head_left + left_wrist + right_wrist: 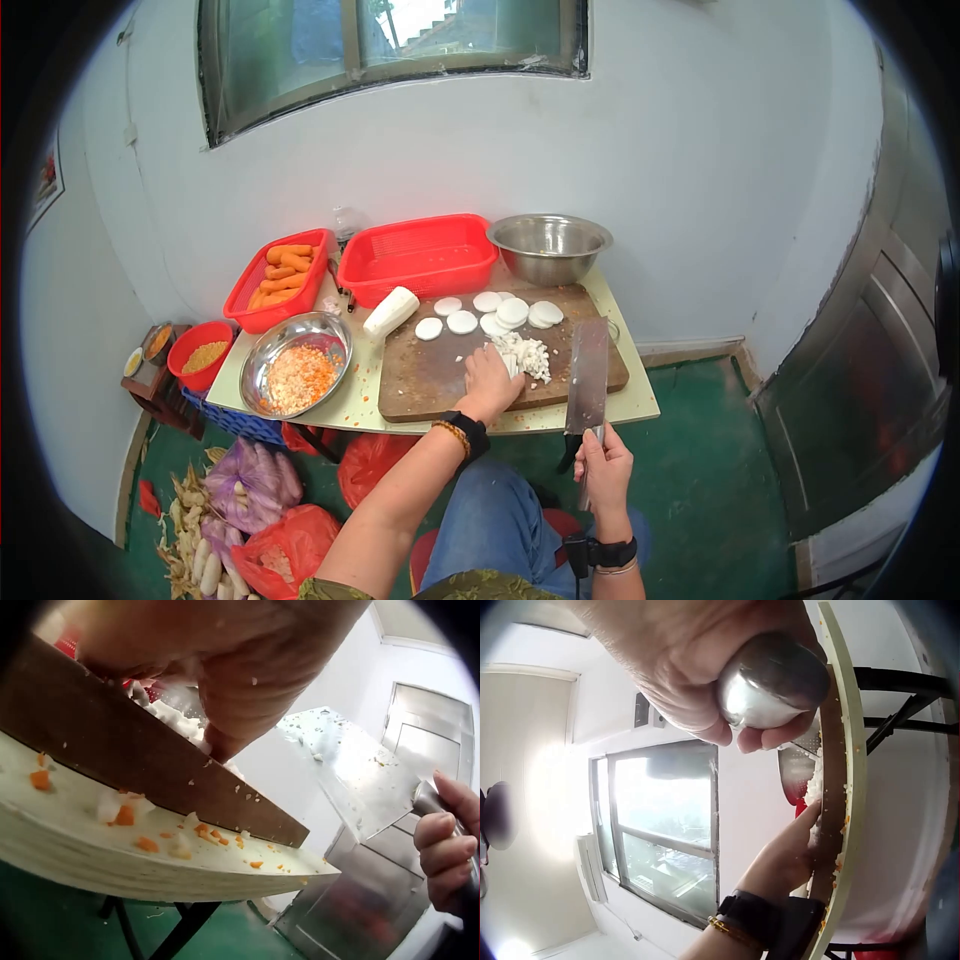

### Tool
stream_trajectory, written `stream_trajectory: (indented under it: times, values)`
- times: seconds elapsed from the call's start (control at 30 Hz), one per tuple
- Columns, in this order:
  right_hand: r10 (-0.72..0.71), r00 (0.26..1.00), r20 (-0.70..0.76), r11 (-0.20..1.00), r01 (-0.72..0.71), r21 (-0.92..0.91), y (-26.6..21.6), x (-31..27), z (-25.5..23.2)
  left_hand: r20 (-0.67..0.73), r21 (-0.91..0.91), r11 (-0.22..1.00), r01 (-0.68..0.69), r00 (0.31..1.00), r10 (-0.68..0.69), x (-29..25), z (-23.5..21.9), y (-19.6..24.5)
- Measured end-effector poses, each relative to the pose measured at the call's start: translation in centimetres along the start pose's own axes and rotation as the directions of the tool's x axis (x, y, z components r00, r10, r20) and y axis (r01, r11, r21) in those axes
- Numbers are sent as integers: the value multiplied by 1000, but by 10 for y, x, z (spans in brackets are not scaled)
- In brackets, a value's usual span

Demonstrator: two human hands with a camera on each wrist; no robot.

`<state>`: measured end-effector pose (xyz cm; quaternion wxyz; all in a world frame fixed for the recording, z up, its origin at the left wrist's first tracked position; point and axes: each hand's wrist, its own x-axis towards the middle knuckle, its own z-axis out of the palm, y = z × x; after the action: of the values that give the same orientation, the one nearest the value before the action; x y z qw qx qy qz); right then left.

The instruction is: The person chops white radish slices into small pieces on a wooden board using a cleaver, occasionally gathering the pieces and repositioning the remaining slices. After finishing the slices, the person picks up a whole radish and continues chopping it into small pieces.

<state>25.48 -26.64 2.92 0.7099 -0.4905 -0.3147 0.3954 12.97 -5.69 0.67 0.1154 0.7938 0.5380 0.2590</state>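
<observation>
My left hand (490,384) is low over the wooden cutting board (430,372), thumb and fingers about some cut white radish pieces (512,362). Right beside it lies a heap of finely chopped white radish (535,360). My right hand (607,470) grips the handle of a cleaver (588,375); its broad blade, specked with bits, is raised at the board's right side. In the left wrist view the blade (345,769) stands apart from my left hand (225,660). Round white radish slices (512,312) lie at the back of the board, near a peeled radish piece (391,312).
A steel bowl (336,333) of chopped orange and pale bits stands left of the board. Behind are a red basket (420,285), a basket of carrots (238,300) and another steel bowl (520,262). Orange crumbs (147,844) dot the table's front edge. Bagged vegetables (250,485) lie on the floor.
</observation>
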Motion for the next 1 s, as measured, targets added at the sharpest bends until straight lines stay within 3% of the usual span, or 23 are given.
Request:
stream_trajectory:
  times: [0.13,0.23,0.43,0.73,1.0]
  values:
    - [-3,1000,3,1000,3,1,5,-4,-1,-25,38,999,-9,1000,9,4,-6,-2]
    - [-5,1000,4,1000,5,11,5,-6,0,35,100,994,-33,999,30,5,-14,2]
    - [22,998,64,999,-20,-28,3,-8,-1,179,108,964,-244,958,223,17,-25,-29]
    - [53,992,112,998,-49,-41,6,-12,10,196,87,986,-141,973,121,12,-37,-17]
    - [52,988,149,997,-42,-70,7,-14,16,374,102,964,-245,908,191,16,-53,-26]
